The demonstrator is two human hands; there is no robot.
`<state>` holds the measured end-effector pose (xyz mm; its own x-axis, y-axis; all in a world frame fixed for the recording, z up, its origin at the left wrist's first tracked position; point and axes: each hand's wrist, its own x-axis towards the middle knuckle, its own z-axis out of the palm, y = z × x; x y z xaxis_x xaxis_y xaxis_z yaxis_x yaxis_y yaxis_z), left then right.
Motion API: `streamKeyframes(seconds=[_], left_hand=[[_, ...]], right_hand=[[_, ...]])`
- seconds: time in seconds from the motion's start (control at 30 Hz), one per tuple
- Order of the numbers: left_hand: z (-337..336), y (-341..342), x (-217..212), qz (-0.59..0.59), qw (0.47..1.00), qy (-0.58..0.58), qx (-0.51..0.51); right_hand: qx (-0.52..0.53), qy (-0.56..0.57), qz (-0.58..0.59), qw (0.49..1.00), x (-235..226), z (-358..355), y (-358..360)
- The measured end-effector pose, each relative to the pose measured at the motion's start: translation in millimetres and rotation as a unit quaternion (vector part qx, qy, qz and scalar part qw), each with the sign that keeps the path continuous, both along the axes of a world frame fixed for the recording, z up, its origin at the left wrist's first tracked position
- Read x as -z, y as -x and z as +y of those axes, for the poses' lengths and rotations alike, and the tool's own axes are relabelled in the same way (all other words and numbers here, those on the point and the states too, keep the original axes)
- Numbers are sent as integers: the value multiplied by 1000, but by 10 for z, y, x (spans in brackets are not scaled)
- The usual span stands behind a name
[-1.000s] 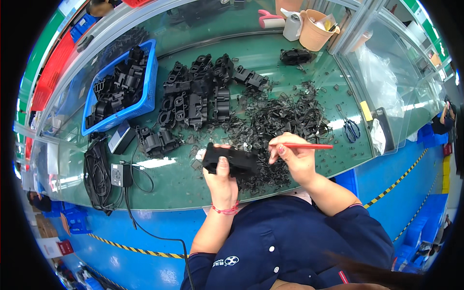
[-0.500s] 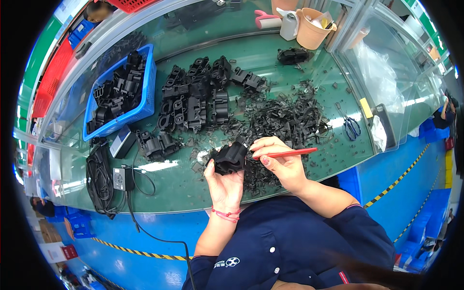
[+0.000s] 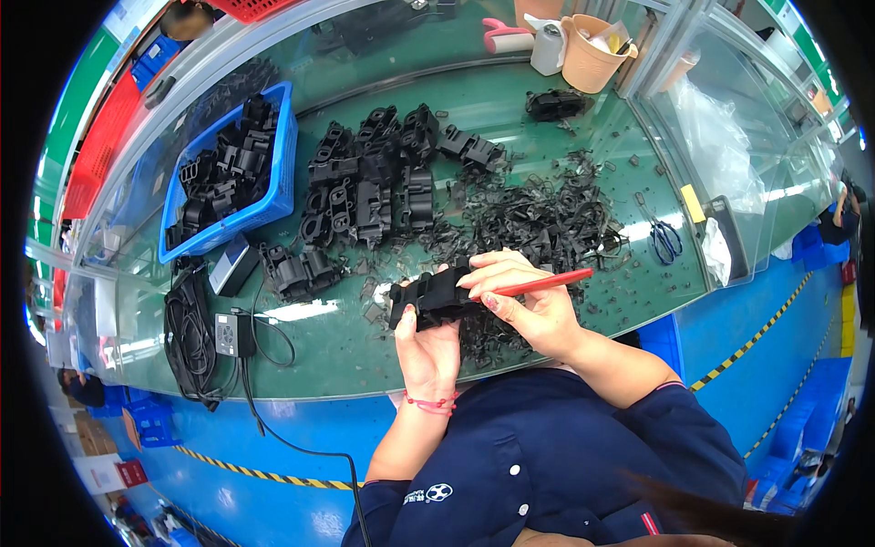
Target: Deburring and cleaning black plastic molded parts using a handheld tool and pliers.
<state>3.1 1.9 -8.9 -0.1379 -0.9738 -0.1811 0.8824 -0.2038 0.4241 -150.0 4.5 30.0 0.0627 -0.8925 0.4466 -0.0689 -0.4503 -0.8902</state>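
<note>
My left hand (image 3: 428,348) is closed round a black molded plastic part (image 3: 432,297) and holds it above the near edge of the green bench. In my right hand (image 3: 529,310) is a slim red pen-shaped tool (image 3: 556,281). Its working end is hidden by my fingers, which meet the part's right side. Beyond my hands lies a wide heap of black plastic scraps (image 3: 547,219). Several similar black parts (image 3: 369,205) stand grouped left of that heap, and one more part (image 3: 301,271) rests nearer me.
A blue basket (image 3: 284,173) full of black parts stands at the left. Near it are a power adapter (image 3: 233,335) and cables (image 3: 189,337). Blue-handled scissors (image 3: 665,242) lie at the right. A beige bucket (image 3: 588,68) and a white bottle (image 3: 547,50) stand at the back.
The black part has been turned in my left hand, so a longer side of it now shows. My right hand has shifted slightly left with the red tool, fingers against the part.
</note>
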Motion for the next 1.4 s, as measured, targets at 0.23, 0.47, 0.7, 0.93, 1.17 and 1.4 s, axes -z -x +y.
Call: streamKeyframes(seconds=[0.23, 0.47, 0.7, 0.93, 1.17, 1.4], left_hand=[[-11, -15, 9, -23, 999, 16, -25], [7, 11, -38, -87, 993, 58, -58], [71, 89, -39, -181, 974, 101, -91], [-25, 0, 96, -273, 936, 204, -92], [72, -128, 106, -243, 945, 197, -98], [-15, -123, 31, -168, 975, 147, -23]], right_hand=[[11, -18, 47, 999, -31, 23, 28], [85, 119, 263, 954, -49, 30, 22], [117, 236, 271, 926, 120, -132, 61], [51, 20, 108, 993, 177, -111, 138], [217, 187, 142, 947, 152, -297, 405], [123, 73, 107, 984, 0, -319, 483]])
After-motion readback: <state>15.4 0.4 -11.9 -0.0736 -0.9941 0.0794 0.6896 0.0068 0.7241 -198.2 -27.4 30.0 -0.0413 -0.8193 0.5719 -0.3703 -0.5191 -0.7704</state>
